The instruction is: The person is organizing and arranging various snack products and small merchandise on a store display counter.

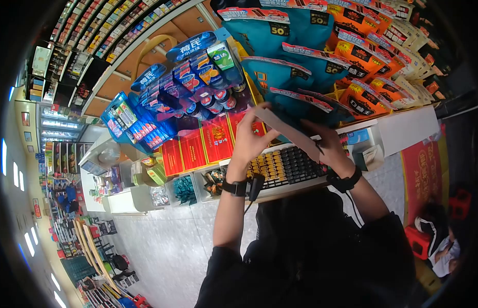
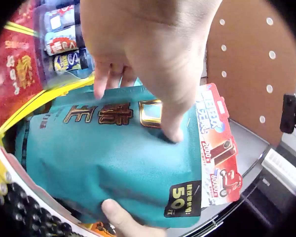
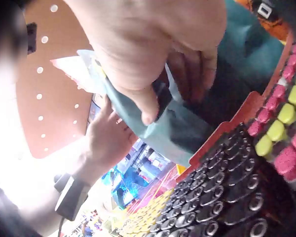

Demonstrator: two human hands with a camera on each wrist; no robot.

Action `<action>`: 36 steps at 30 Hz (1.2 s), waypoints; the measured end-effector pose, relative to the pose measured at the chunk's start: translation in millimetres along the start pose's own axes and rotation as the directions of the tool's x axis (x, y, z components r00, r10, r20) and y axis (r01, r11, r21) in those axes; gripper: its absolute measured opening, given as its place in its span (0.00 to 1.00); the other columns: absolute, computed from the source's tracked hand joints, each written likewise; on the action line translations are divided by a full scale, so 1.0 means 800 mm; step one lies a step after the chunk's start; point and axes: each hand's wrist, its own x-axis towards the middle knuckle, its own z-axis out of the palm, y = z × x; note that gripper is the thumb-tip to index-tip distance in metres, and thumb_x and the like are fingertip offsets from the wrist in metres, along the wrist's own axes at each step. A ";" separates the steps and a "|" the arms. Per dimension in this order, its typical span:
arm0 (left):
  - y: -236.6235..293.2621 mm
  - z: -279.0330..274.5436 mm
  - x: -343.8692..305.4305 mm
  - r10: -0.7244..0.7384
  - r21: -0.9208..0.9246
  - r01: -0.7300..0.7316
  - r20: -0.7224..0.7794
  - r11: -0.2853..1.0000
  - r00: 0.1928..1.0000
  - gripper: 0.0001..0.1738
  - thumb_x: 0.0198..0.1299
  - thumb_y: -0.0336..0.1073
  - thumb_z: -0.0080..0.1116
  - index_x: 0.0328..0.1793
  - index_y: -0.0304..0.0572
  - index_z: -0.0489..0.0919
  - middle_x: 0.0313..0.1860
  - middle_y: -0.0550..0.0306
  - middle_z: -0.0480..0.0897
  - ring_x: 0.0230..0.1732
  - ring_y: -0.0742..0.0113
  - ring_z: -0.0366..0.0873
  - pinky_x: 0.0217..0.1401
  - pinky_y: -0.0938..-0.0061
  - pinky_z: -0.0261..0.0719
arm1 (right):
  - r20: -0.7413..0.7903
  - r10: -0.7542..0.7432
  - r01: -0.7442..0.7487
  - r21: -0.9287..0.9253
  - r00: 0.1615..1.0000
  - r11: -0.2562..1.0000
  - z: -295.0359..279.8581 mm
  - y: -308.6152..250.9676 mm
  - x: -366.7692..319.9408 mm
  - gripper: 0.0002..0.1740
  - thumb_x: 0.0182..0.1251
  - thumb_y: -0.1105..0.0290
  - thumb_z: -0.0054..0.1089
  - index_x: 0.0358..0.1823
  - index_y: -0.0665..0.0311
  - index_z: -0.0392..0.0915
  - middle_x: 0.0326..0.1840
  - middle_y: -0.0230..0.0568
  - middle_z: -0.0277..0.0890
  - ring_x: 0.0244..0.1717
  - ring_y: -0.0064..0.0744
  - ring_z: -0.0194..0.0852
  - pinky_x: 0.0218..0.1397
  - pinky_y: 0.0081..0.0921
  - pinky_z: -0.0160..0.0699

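Between both hands is a teal snack bag with gold characters, a black "50" patch and a red and white header card. My left hand grips it by one side, with the thumb on the printed front and the other fingers at its edge. At the opposite side my right hand pinches the bag, its thumb lying on the front. The head view shows the header card from its plain grey back. More teal bags stand just behind it.
Orange bags stand beside the teal ones. To the left are a blue gum display and red boxes. Rows of small yellow and black items line the counter front. A person and red stools are at lower right.
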 end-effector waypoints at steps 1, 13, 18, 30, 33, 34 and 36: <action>0.001 -0.002 0.008 -0.040 0.043 0.035 0.114 0.998 0.993 0.36 0.47 0.39 0.79 0.61 0.35 0.76 0.50 0.48 0.84 0.48 0.63 0.82 0.51 0.69 0.79 | -0.032 -0.007 0.010 0.075 0.999 0.997 0.001 -0.003 0.003 0.28 0.58 0.67 0.67 0.62 0.63 0.77 0.48 0.55 0.82 0.47 0.52 0.82 0.50 0.37 0.79; -0.014 -0.021 0.035 0.167 0.260 -0.200 0.144 0.945 0.975 0.12 0.53 0.29 0.70 0.44 0.38 0.85 0.42 0.49 0.84 0.46 0.48 0.77 0.51 0.62 0.75 | 0.088 0.102 -0.110 0.096 0.991 0.989 0.014 0.004 0.033 0.14 0.64 0.70 0.61 0.49 0.67 0.82 0.41 0.59 0.82 0.45 0.59 0.80 0.46 0.38 0.80; -0.020 -0.019 0.036 0.048 0.176 -0.082 0.190 0.981 0.981 0.11 0.52 0.26 0.68 0.43 0.37 0.86 0.40 0.45 0.84 0.40 0.49 0.81 0.44 0.66 0.78 | 0.099 0.121 -0.133 0.128 0.988 0.983 0.021 0.010 0.031 0.14 0.66 0.66 0.61 0.48 0.66 0.83 0.40 0.58 0.82 0.45 0.58 0.80 0.47 0.39 0.80; -0.069 -0.015 0.016 0.047 0.270 -0.099 0.192 0.958 0.980 0.09 0.51 0.24 0.66 0.40 0.36 0.86 0.28 0.47 0.83 0.28 0.56 0.79 0.34 0.66 0.76 | 0.063 0.086 -0.080 -0.095 0.994 0.992 0.042 0.039 0.006 0.18 0.65 0.61 0.62 0.53 0.59 0.82 0.41 0.56 0.82 0.45 0.58 0.80 0.47 0.45 0.80; -0.080 -0.021 0.013 -0.182 0.162 0.151 0.201 0.975 0.963 0.04 0.57 0.25 0.64 0.39 0.35 0.85 0.25 0.56 0.81 0.27 0.72 0.74 0.31 0.74 0.71 | -0.012 0.138 -0.137 0.034 0.990 0.990 0.041 0.024 0.002 0.15 0.64 0.63 0.62 0.49 0.61 0.84 0.39 0.56 0.82 0.44 0.57 0.80 0.45 0.43 0.81; -0.077 -0.020 0.010 -0.245 0.019 0.245 0.162 0.969 0.956 0.03 0.60 0.26 0.63 0.38 0.34 0.85 0.25 0.60 0.79 0.27 0.77 0.70 0.30 0.77 0.69 | -0.067 0.108 -0.104 0.054 0.992 0.993 0.042 0.020 0.001 0.14 0.63 0.64 0.64 0.46 0.63 0.85 0.39 0.56 0.82 0.43 0.57 0.80 0.43 0.42 0.81; -0.082 -0.009 0.009 -0.240 -0.159 0.257 0.120 0.953 0.963 0.06 0.65 0.28 0.61 0.38 0.32 0.83 0.22 0.67 0.76 0.26 0.83 0.65 0.28 0.80 0.65 | -0.110 0.138 -0.137 0.018 0.984 0.990 0.052 0.024 0.001 0.13 0.63 0.64 0.64 0.45 0.63 0.85 0.38 0.56 0.82 0.42 0.57 0.80 0.42 0.42 0.80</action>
